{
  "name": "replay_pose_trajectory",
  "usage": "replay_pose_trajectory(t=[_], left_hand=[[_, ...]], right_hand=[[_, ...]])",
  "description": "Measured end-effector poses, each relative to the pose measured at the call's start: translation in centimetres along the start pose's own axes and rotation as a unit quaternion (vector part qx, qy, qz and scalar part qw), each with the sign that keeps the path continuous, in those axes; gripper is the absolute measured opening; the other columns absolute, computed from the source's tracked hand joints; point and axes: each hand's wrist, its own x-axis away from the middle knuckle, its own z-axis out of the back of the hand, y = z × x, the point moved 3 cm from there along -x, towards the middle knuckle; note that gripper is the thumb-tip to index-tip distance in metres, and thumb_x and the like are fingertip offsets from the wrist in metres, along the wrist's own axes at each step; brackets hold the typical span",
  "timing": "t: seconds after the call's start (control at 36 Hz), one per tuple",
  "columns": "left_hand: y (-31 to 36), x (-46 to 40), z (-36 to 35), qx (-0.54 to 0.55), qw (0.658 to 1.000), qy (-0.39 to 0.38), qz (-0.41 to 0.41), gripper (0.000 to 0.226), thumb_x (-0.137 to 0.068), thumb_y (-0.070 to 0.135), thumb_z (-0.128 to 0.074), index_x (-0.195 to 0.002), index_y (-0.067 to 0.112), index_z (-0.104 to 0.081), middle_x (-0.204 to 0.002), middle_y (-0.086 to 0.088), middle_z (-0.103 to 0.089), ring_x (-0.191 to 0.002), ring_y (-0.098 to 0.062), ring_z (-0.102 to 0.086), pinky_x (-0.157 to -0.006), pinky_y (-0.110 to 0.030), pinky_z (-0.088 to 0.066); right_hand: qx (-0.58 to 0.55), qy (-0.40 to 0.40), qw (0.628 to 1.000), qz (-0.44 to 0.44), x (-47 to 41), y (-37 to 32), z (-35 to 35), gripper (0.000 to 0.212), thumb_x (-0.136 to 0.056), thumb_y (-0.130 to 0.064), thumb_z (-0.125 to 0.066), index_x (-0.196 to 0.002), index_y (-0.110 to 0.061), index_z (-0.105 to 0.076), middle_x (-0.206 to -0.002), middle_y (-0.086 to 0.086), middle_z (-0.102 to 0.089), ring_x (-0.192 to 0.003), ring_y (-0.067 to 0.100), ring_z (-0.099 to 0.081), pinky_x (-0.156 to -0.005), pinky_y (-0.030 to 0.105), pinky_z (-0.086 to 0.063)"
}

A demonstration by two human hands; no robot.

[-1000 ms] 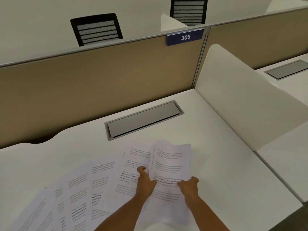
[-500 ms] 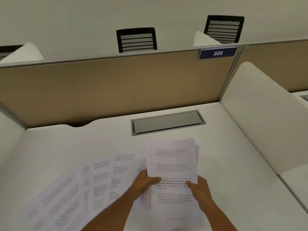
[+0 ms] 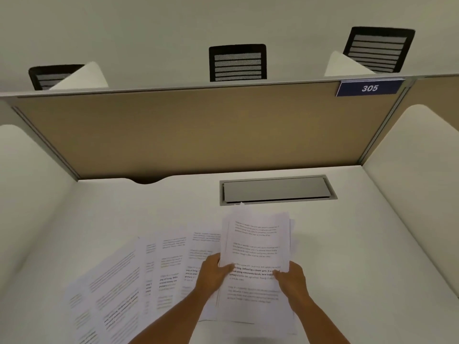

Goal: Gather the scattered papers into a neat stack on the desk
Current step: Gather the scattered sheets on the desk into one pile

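Both hands were clamped on the gathered stack (image 3: 257,247) of thin printed sheets, the left hand (image 3: 212,274) pinching its left edge with the thumb across the page, the right hand (image 3: 291,278) gripping the right edge, the bundle tilted up over the smooth white desk (image 3: 360,256). Left of it, loose papers (image 3: 129,281) lay fanned and overlapping, cut off at the bottom edge, their text too blurred to read. Beyond sat a grey rectangular cable hatch (image 3: 277,189) and a tan partition (image 3: 198,132) with a blue 305 sign (image 3: 370,88).
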Motion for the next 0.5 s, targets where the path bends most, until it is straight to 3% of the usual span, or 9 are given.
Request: replay_pose_trajectory(t=[0.06, 0.14, 0.22, 0.28, 0.33, 0.39, 0.44, 0.5], left_hand=[[-0.4, -0.5, -0.4, -0.014, 1.0, 0.009, 0.008, 0.034, -0.086, 0.023, -0.074, -0.118, 0.014, -0.069, -0.111, 0.002, -0.074, -0.089, -0.001, -0.068, -0.072, -0.009, -0.054], [-0.9, -1.4, -1.1, -0.035, 0.999, 0.013, 0.032, 0.04, -0.088, 0.023, -0.071, -0.126, 0.012, -0.064, -0.12, -0.003, -0.071, -0.105, -0.016, -0.067, -0.092, -0.029, -0.056], [-1.3, -2.5, -1.9, -0.06, 0.997, 0.025, 0.05, 0.043, -0.089, 0.02, -0.071, -0.128, 0.007, -0.059, -0.128, -0.009, -0.064, -0.11, -0.017, -0.06, -0.092, -0.021, -0.046], [-1.6, -3.4, -2.3, -0.093, 0.994, 0.036, 0.054, 0.045, -0.088, 0.02, -0.072, -0.128, 0.006, -0.058, -0.133, -0.01, -0.057, -0.115, -0.018, -0.056, -0.094, -0.02, -0.043], [-1.9, -4.2, -2.4, -0.126, 0.989, 0.047, 0.055, 0.05, -0.087, 0.022, -0.073, -0.131, 0.006, -0.057, -0.141, -0.01, -0.05, -0.126, -0.022, -0.049, -0.104, -0.028, -0.045], [-2.4, -4.8, -2.4, -0.172, 0.982, 0.052, 0.057, 0.054, -0.088, 0.028, -0.071, -0.136, 0.009, -0.055, -0.153, -0.008, -0.036, -0.141, -0.03, -0.031, -0.114, -0.042, -0.04], [-3.1, -5.4, -2.2, -0.223, 0.971, 0.055, 0.064, 0.05, -0.089, 0.034, -0.068, -0.133, 0.014, -0.059, -0.162, -0.007, -0.019, -0.147, -0.032, -0.018, -0.117, -0.046, -0.034], [-3.6, -5.8, -2.0, -0.261, 0.961, 0.055, 0.075, 0.046, -0.088, 0.039, -0.066, -0.129, 0.017, -0.062, -0.164, -0.007, -0.01, -0.148, -0.033, -0.016, -0.118, -0.047, -0.032]], right_hand=[[0.009, 0.014, 1.0, -0.009, -0.4, 0.4, -0.6, 0.028, -0.092, 0.001, -0.06, -0.116, -0.011, -0.068, -0.084, -0.009, -0.066, -0.074, 0.005, -0.062, -0.055, 0.012, -0.045], [0.019, 0.037, 0.999, -0.028, -0.9, 0.9, -1.5, 0.03, -0.091, -0.002, -0.06, -0.119, -0.01, -0.066, -0.093, 0.0, -0.069, -0.077, 0.012, -0.064, -0.057, 0.018, -0.048], [0.052, 0.064, 0.996, -0.037, -1.6, 1.4, -2.3, 0.032, -0.092, -0.004, -0.057, -0.123, -0.008, -0.063, -0.112, 0.011, -0.071, -0.094, 0.027, -0.067, -0.081, 0.036, -0.058], [0.081, 0.079, 0.993, -0.039, -2.2, 1.8, -2.9, 0.033, -0.092, -0.005, -0.057, -0.125, -0.005, -0.062, -0.121, 0.016, -0.067, -0.106, 0.033, -0.063, -0.096, 0.045, -0.054], [0.144, 0.095, 0.983, -0.062, -2.8, 2.0, -3.3, 0.032, -0.093, -0.01, -0.057, -0.125, -0.007, -0.062, -0.13, 0.019, -0.058, -0.117, 0.034, -0.056, -0.103, 0.045, -0.048], [0.199, 0.111, 0.968, -0.102, -3.1, 1.9, -3.5, 0.034, -0.094, -0.018, -0.058, -0.128, -0.012, -0.059, -0.144, 0.018, -0.044, -0.128, 0.035, -0.045, -0.105, 0.041, -0.041], [0.197, 0.118, 0.964, -0.132, -3.4, 1.7, -3.6, 0.035, -0.096, -0.019, -0.057, -0.13, -0.016, -0.057, -0.153, 0.016, -0.029, -0.135, 0.035, -0.034, -0.106, 0.04, -0.038], [0.18, 0.125, 0.965, -0.141, -4.0, 1.8, -3.8, 0.032, -0.095, -0.016, -0.056, -0.128, -0.017, -0.058, -0.157, 0.016, -0.021, -0.138, 0.034, -0.027, -0.107, 0.041, -0.034]])
